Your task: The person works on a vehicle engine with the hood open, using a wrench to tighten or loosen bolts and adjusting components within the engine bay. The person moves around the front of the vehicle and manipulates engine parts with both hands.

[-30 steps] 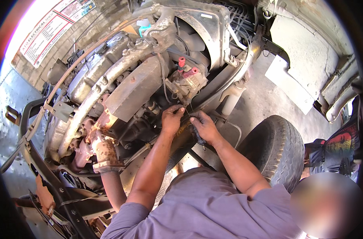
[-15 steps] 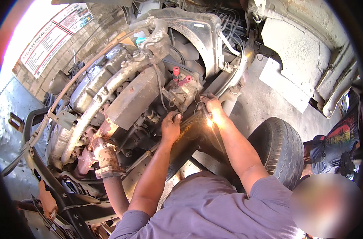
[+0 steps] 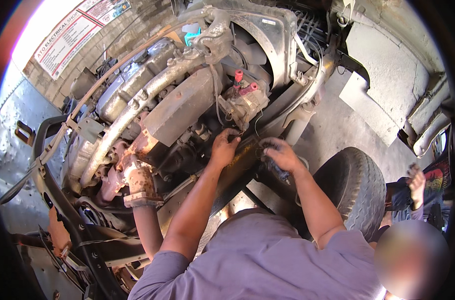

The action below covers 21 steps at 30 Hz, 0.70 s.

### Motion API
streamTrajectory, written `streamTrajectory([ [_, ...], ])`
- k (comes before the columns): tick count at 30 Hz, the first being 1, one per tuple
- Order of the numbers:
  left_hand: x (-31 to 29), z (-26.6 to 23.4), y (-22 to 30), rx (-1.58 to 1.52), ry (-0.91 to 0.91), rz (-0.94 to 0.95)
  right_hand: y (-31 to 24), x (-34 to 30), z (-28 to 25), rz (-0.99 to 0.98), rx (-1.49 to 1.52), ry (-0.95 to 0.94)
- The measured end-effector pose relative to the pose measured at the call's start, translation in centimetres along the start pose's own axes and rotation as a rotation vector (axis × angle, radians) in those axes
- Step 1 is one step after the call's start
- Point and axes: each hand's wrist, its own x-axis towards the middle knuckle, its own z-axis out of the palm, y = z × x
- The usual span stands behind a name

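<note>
My left hand point(image 3: 224, 149) reaches to the underside of a metal compressor point(image 3: 244, 107) with two red caps point(image 3: 238, 76) on it. Its thumb and forefinger pinch at a small spot there; what is between them is too small to make out. A thin wire point(image 3: 259, 120) loops up beside the compressor and drops towards my right hand point(image 3: 281, 154). That hand is closed, with a dark, bluish object point(image 3: 280, 171) showing below its fingers, whose kind I cannot tell. Under both hands runs a dark frame rail point(image 3: 227, 182).
The engine point(image 3: 137, 100) with its rusty exhaust pipe point(image 3: 141, 185) fills the left. A radiator shroud point(image 3: 267, 37) stands at the back. A tyre point(image 3: 355, 190) is close to my right arm. At far right a co-worker's hand point(image 3: 416, 185) is raised.
The bright glow and sparks at my right hand are gone. My right hand has turned and lowered, showing the dark object beneath it. The co-worker's hand has come into view.
</note>
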Motion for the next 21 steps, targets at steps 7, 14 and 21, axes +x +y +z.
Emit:
streamTrajectory([
  [7,1.2,0.7,0.8,-0.038,-0.019,-0.021,-0.2,-0.1,3.2,-0.103,-0.166,0.043],
  [14,2.1,0.9,0.1,-0.093,-0.058,-0.045,-1.0,1.6,3.7,-0.158,-0.465,0.202],
  [21,2.0,1.5,0.5,-0.213,-0.031,-0.161,-0.3,3.1,5.0,-0.141,-0.520,0.315],
])
